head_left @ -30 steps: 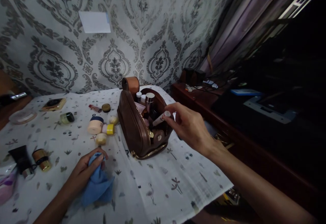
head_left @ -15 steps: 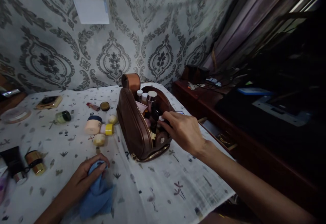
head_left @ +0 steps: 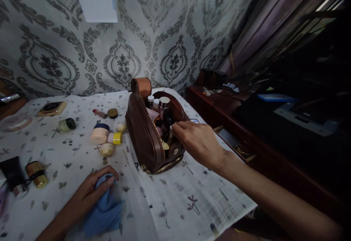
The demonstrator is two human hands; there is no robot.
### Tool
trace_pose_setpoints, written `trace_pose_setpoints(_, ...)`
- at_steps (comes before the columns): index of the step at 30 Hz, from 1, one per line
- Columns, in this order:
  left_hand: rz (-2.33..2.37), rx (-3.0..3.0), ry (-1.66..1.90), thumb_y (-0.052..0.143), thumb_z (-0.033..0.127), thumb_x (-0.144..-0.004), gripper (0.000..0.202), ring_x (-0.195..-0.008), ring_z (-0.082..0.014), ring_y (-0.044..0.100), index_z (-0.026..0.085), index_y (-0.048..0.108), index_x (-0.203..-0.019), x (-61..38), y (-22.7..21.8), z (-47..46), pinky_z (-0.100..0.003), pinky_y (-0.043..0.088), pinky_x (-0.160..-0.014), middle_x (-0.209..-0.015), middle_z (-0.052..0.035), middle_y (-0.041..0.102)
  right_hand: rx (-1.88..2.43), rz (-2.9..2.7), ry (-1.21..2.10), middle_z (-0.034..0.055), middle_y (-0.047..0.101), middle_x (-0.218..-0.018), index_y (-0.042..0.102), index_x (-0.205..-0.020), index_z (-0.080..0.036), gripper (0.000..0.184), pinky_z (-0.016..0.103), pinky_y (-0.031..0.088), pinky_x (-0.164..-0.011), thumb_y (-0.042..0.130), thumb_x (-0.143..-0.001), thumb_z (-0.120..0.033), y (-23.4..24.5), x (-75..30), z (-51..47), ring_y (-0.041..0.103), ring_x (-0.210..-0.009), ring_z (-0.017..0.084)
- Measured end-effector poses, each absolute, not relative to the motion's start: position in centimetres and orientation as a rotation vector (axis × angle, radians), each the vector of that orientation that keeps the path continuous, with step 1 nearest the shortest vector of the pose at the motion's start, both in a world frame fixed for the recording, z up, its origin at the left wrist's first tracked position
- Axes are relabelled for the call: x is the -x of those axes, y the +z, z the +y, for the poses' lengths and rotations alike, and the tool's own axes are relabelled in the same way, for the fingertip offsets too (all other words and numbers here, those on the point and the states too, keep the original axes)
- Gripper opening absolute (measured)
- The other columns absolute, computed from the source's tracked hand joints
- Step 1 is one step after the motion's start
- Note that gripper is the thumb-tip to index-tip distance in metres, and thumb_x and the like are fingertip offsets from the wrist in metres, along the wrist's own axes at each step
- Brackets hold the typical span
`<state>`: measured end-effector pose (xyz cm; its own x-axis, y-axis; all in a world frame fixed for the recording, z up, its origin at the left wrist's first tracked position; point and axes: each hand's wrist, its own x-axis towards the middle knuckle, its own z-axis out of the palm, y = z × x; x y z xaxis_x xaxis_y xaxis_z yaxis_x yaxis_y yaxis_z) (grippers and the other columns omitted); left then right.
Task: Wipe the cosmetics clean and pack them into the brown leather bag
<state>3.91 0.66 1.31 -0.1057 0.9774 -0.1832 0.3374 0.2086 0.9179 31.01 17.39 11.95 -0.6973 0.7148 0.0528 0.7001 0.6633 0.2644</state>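
Observation:
A brown leather toiletry bag [head_left: 142, 131] stands unzipped on the patterned cloth, filled with bottles, among them a silver-capped bottle [head_left: 164, 104] and white-capped bottles. My right hand [head_left: 201, 142] reaches over the bag's right side, its fingers closed on a small bottle [head_left: 171, 134] just inside the opening. The fingers hide that bottle's top. In front of the bag and to its left, my left hand [head_left: 95, 186] grips a crumpled blue cloth [head_left: 105, 211] against the table.
Left of the bag lie a peach jar with a dark lid [head_left: 100, 133], a yellow-capped container [head_left: 116, 138] and a small pale jar [head_left: 106, 149]. Farther left are a green jar [head_left: 67, 124], a compact [head_left: 51, 108], a gold-coloured bottle [head_left: 37, 174] and a black tube [head_left: 13, 175].
My right hand has shifted slightly at the bag's opening, and more of the small bottle's side shows below its fingers. My left hand stays on the blue cloth. The view has tilted slightly.

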Motion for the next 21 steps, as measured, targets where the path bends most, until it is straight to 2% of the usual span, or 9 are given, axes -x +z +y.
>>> trace_pose_setpoints(5,1.608,-1.203,0.934,0.065,0.059,-0.077,0.038,-0.062,-0.0190,0.054,0.021,0.070,-0.080,-4.1,1.4,0.7,-0.024,0.044,-0.058,-0.066,-0.0013,0.058,-0.998,2.724,0.401,0.0060,0.069,-0.092,0.061,-0.093,-0.017,0.020,0.031,0.026,-0.055,0.053,-0.086,0.000,13.9,-30.6,17.4,0.063,-0.084,0.020)
trace_pose_setpoints(12,1.530,-1.187,0.948,0.066,0.056,-0.077,0.035,-0.057,-0.0168,0.052,0.021,0.070,-0.079,-4.1,1.6,0.7,-0.023,0.042,-0.053,-0.064,-0.0011,0.059,-0.861,2.752,0.427,0.0060,0.067,-0.093,0.061,-0.106,-0.018,0.031,0.028,0.030,-0.052,0.052,-0.084,0.002,14.3,-30.6,18.2,0.064,-0.070,0.015)
trace_pose_setpoints(15,1.519,-1.180,0.941,0.065,0.058,-0.078,0.037,-0.056,-0.0164,0.052,0.021,0.069,-0.080,-4.1,1.5,0.7,-0.023,0.042,-0.052,-0.064,-0.0015,0.059,-0.816,2.715,0.441,0.0078,0.067,-0.096,0.065,-0.102,-0.017,0.028,0.027,0.032,-0.054,0.053,-0.083,0.001,14.5,-30.3,18.5,0.066,-0.073,0.017)
trace_pose_setpoints(21,1.508,-1.189,0.921,0.061,0.060,-0.081,0.040,-0.054,-0.0153,0.050,0.021,0.067,-0.078,-4.2,1.6,0.7,-0.023,0.041,-0.051,-0.063,-0.0012,0.058,-0.866,2.695,0.449,0.0087,0.068,-0.089,0.068,-0.094,-0.016,0.024,0.028,0.035,-0.055,0.052,-0.085,-0.001,14.8,-29.8,18.9,0.067,-0.074,0.019)
